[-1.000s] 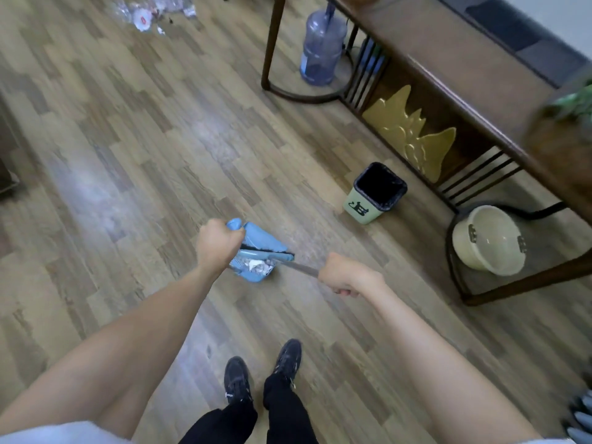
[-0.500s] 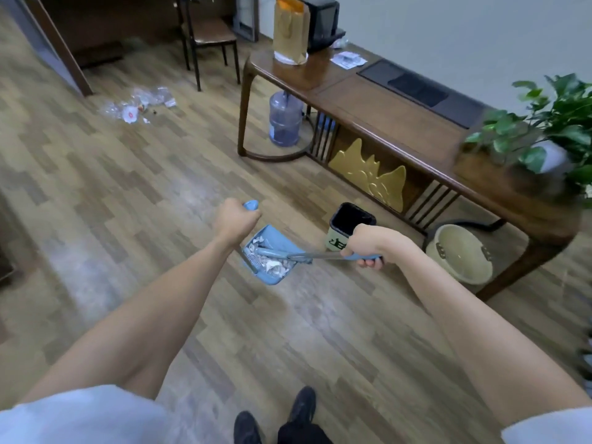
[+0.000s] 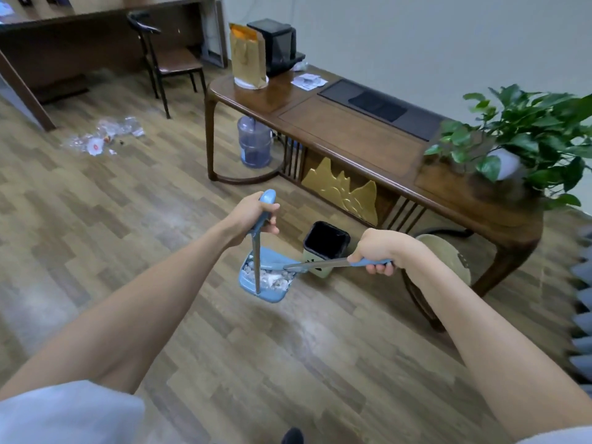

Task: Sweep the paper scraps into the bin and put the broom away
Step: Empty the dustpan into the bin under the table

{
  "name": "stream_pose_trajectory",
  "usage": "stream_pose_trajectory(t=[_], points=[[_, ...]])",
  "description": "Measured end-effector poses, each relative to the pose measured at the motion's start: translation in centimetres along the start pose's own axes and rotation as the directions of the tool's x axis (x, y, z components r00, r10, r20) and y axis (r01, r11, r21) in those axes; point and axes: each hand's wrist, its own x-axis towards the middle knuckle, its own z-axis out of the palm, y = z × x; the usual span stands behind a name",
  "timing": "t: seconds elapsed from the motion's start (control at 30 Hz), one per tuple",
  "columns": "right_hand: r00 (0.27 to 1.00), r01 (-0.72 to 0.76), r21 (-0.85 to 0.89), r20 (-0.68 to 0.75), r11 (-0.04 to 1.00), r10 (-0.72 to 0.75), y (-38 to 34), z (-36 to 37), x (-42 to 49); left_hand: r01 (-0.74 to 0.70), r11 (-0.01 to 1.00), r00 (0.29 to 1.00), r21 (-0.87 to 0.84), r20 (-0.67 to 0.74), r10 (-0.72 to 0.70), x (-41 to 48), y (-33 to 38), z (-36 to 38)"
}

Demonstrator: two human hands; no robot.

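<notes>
My left hand (image 3: 253, 216) is wrapped tight around the top of the blue long-handled plastic dustpan (image 3: 266, 280), which hangs just beside the small green bin with the black liner (image 3: 325, 248). White paper scraps (image 3: 272, 278) lie heaped in the pan. My right hand (image 3: 376, 249) is clenched on the blue-handled broom (image 3: 333, 263), its head resting at the pan's mouth. I judge the load light and loose, so it could spill; I'd keep hold high on the stiff handle and tip slowly.
</notes>
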Motion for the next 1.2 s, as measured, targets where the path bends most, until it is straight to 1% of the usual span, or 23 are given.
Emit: stream_pose_trajectory(t=[0.1, 0.17, 0.23, 0.27, 0.33, 0.43, 0.57, 0.63, 0.7, 0.8, 0.9, 1.0, 1.1, 1.2], points=[[1.000, -0.019, 0.039, -0.003, 0.999, 0.019, 1.8, -2.2, 1.0, -0.033, 0.994, 0.991, 0.100, -0.129, 0.046, 2.3, 0.8, 2.3], [1.000, -0.024, 0.068, -0.006, 0.997, 0.024, 2.9, -3.7, 1.4, -0.065, 0.970, 0.982, 0.234, -0.156, 0.103, 3.8, 1.7, 3.0], [0.999, -0.036, 0.103, -0.015, 0.994, 0.037, 3.8, -5.4, 1.9, -0.096, 0.930, 0.978, 0.354, -0.140, 0.154, 5.7, 2.5, 3.3], [0.999, -0.045, 0.121, -0.021, 0.992, 0.048, 4.1, -6.2, 2.1, -0.103, 0.916, 0.976, 0.388, -0.138, 0.168, 6.9, 2.8, 3.4], [0.997, -0.064, 0.149, -0.036, 0.987, 0.070, 4.5, -7.8, 2.8, -0.110, 0.894, 0.972, 0.434, -0.139, 0.187, 9.3, 3.2, 3.6], [0.989, -0.113, 0.211, -0.066, 0.971, 0.130, 4.8, -10.2, 4.4, -0.142, 0.856, 0.971, 0.497, -0.100, 0.219, 13.2, 4.1, 4.7], [0.968, -0.193, 0.329, -0.090, 0.925, 0.234, 4.5, -12.9, 7.6, -0.206, 0.788, 0.970, 0.580, 0.012, 0.245, 18.5, 5.6, 6.4], [0.958, -0.212, 0.389, -0.100, 0.896, 0.270, 4.2, -14.1, 9.4, -0.226, 0.756, 0.971, 0.615, 0.083, 0.224, 21.3, 6.0, 6.9], [0.948, -0.220, 0.455, -0.107, 0.863, 0.299, 3.8, -15.4, 11.6, -0.235, 0.745, 0.972, 0.625, 0.154, 0.178, 24.7, 6.2, 7.2], [0.933, -0.236, 0.546, -0.103, 0.804, 0.344, 3.4, -15.9, 14.4, -0.267, 0.709, 0.961, 0.653, 0.238, 0.142, 28.0, 6.2, 7.9], [0.919, -0.249, 0.653, -0.073, 0.715, 0.387, 3.1, -15.6, 17.6, -0.354, 0.632, 0.925, 0.689, 0.356, 0.130, 30.9, 6.3, 8.6], [0.907, -0.233, 0.758, -0.055, 0.609, 0.417, 3.1, -15.0, 20.2, -0.404, 0.552, 0.898, 0.730, 0.433, 0.085, 33.1, 6.1, 9.4], [0.900, -0.222, 0.813, -0.043, 0.539, 0.435, 3.5, -14.7, 22.3, -0.470, 0.482, 0.863, 0.740, 0.500, 0.074, 34.3, 5.8, 10.2], [0.900, -0.202, 0.856, -0.030, 0.475, 0.436, 4.2, -14.5, 23.8, -0.525, 0.410, 0.826, 0.746, 0.563, 0.033, 35.4, 4.6, 10.8]])
